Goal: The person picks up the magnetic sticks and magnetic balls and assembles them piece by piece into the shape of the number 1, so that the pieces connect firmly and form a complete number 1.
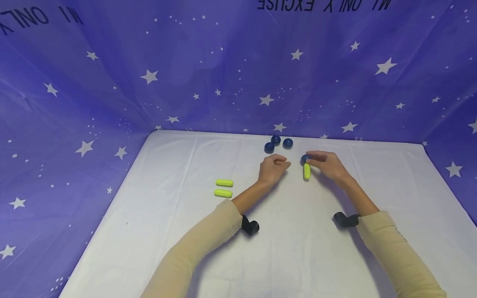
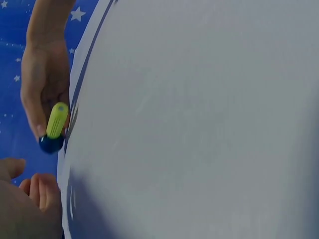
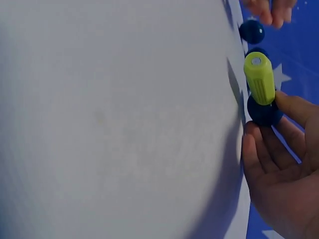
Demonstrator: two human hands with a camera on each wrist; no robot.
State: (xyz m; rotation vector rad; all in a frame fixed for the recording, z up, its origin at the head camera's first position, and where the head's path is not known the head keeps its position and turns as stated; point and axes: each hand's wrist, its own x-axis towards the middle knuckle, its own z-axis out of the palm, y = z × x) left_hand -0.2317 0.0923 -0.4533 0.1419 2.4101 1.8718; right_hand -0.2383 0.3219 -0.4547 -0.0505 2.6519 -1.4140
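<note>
My right hand point(image 1: 329, 165) pinches a dark blue ball point(image 1: 304, 159) between thumb and fingers at the table's far right. A short yellow-green rod point(image 1: 307, 171) is joined to that ball and points towards me. In the right wrist view the rod point(image 3: 260, 82) shows a grey disc in its free end, and the ball point(image 3: 263, 115) sits at the fingertips. To the left, my left hand point(image 1: 272, 169) holds nothing, its fingers loosely bent and its thumb towards the ball. Just beyond it lie three more blue balls, one of them this ball point(image 1: 269, 147).
Two loose yellow-green rods, an upper rod point(image 1: 224, 183) and a lower rod point(image 1: 223, 193), lie side by side left of my left forearm. A white cloth point(image 1: 167, 248) covers the table. Behind it hangs a purple star-printed curtain point(image 1: 231, 74). Black wrist mounts point(image 1: 346, 220) stick out from the sleeves.
</note>
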